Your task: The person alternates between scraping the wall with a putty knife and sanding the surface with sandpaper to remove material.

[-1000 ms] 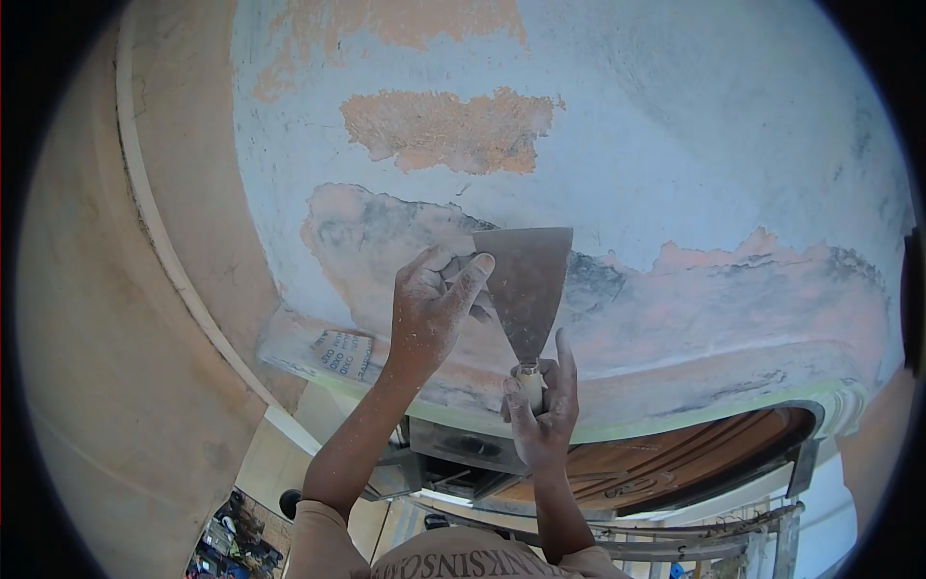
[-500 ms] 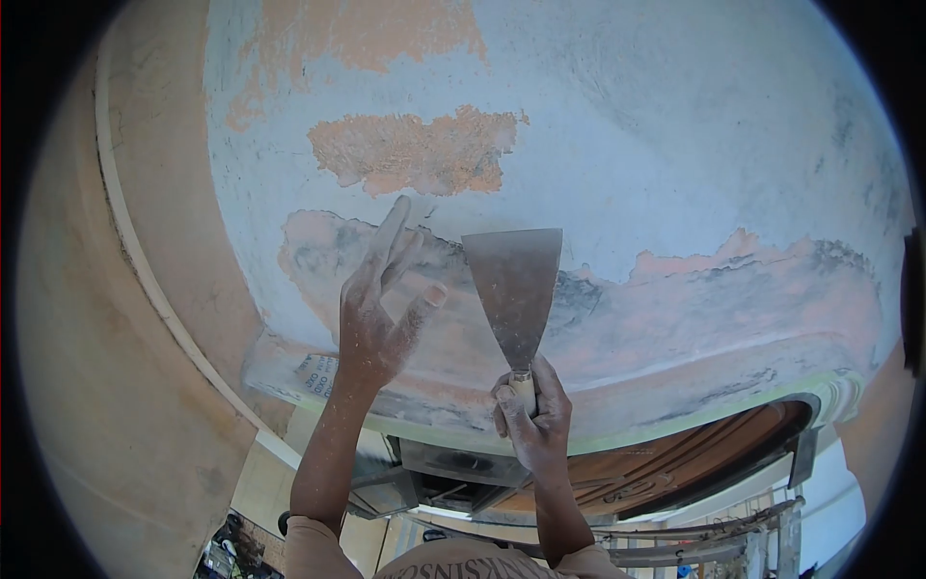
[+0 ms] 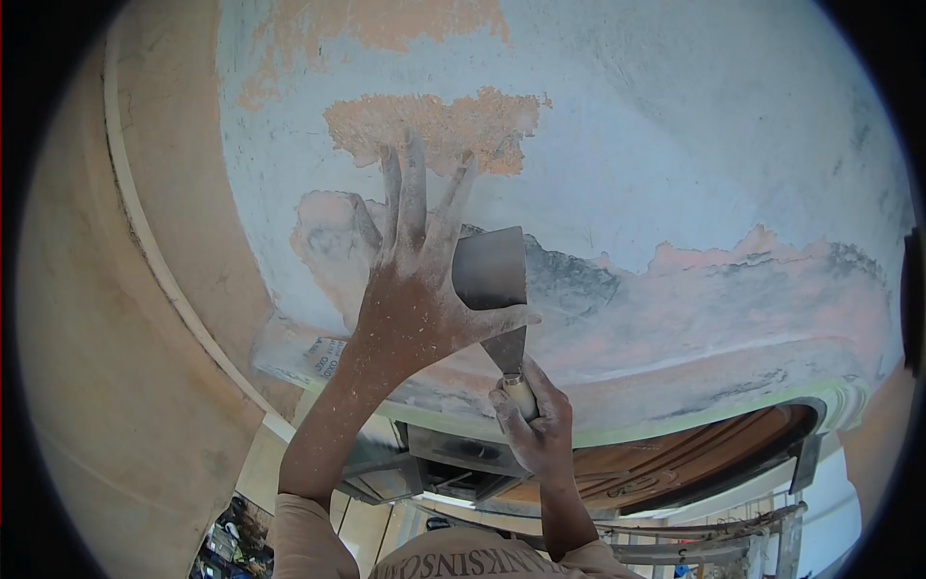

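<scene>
My left hand (image 3: 413, 280) is raised with its dusty fingers spread, fingertips right at the lower edge of a rough orange bare patch (image 3: 482, 121) on the pale blue wall (image 3: 637, 164). Its thumb stretches across the blade of a wide putty knife (image 3: 490, 270), covering part of the metal. Lower down, my right hand (image 3: 542, 420) is wrapped round the knife's light handle, blade pointing up. Behind both hands runs a broad scraped band (image 3: 714, 309) of pinkish, grey-smudged plaster with a ragged upper edge.
A moulded ledge with a pale green edge (image 3: 656, 429) runs below the scraped band. Under it sits a dark brown carved wooden panel (image 3: 694, 454). At the left a tan wall (image 3: 116, 386) carries a pale strip. Poles (image 3: 714, 540) show at the lower right.
My left hand has moved up and right, spreading its fingers over the orange patch's lower edge and its thumb across the blade. The putty knife has turned slightly, still in my right hand.
</scene>
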`<control>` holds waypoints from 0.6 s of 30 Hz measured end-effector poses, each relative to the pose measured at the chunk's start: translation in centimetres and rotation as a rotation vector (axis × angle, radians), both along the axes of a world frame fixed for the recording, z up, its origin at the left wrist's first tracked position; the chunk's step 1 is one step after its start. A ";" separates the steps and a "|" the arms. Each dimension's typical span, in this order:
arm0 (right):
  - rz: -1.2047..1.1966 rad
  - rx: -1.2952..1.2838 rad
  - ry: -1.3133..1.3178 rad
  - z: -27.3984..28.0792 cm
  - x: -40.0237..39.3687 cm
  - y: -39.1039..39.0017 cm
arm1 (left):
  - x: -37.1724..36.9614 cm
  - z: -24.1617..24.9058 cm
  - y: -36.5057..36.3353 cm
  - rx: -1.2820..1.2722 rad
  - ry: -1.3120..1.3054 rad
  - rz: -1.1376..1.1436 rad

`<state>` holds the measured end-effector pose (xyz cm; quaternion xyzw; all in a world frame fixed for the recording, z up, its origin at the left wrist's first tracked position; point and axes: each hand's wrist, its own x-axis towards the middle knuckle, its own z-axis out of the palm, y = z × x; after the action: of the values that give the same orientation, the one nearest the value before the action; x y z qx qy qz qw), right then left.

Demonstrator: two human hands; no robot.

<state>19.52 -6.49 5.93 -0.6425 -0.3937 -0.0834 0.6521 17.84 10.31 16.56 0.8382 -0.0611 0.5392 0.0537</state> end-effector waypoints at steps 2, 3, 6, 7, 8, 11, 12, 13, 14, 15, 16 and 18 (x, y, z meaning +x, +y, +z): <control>-0.014 -0.023 -0.047 0.0 0.0 -0.1 | 0.7 1.3 0.9 -0.105 -0.142 -0.035; 0.005 -0.032 -0.045 -0.1 0.0 -0.1 | 1.1 2.0 1.5 -0.158 -0.222 -0.064; 0.047 -0.060 -0.001 -0.2 -0.1 -0.4 | 0.9 2.5 3.3 -0.334 -0.342 -0.179; 0.053 -0.068 0.034 -0.2 -0.3 -0.5 | 0.3 2.1 4.1 -0.399 -0.307 -0.236; 0.060 -0.073 0.069 -0.1 -0.4 -0.5 | -0.1 1.9 4.1 -0.408 -0.287 -0.290; 0.180 0.044 0.299 -0.3 -0.4 -0.7 | -1.5 0.9 2.9 -0.328 -0.258 -0.447; 0.186 0.057 0.301 -0.3 -0.5 -0.8 | -1.1 0.1 2.3 -0.197 -0.280 -0.384; 0.191 0.071 0.301 -0.3 -0.5 -0.8 | -1.4 -0.2 1.2 -0.016 -0.197 -0.200; 0.196 0.085 0.300 -0.3 -0.5 -0.8 | -1.7 -0.6 0.2 0.163 -0.114 -0.015; 0.197 0.095 0.296 -0.3 -0.6 -0.9 | -1.8 -1.3 -0.6 0.210 -0.014 -0.019; 0.198 0.105 0.291 -0.2 -0.7 -0.9 | -1.6 -2.2 -1.2 0.257 0.087 -0.022; 0.198 0.111 0.298 -0.1 -0.7 -1.0 | -1.5 -3.4 -1.7 0.320 0.220 -0.060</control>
<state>18.82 -7.51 5.85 -0.5689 -0.3489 0.0556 0.7426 16.36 8.60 13.18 0.8878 -0.1646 0.4258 -0.0576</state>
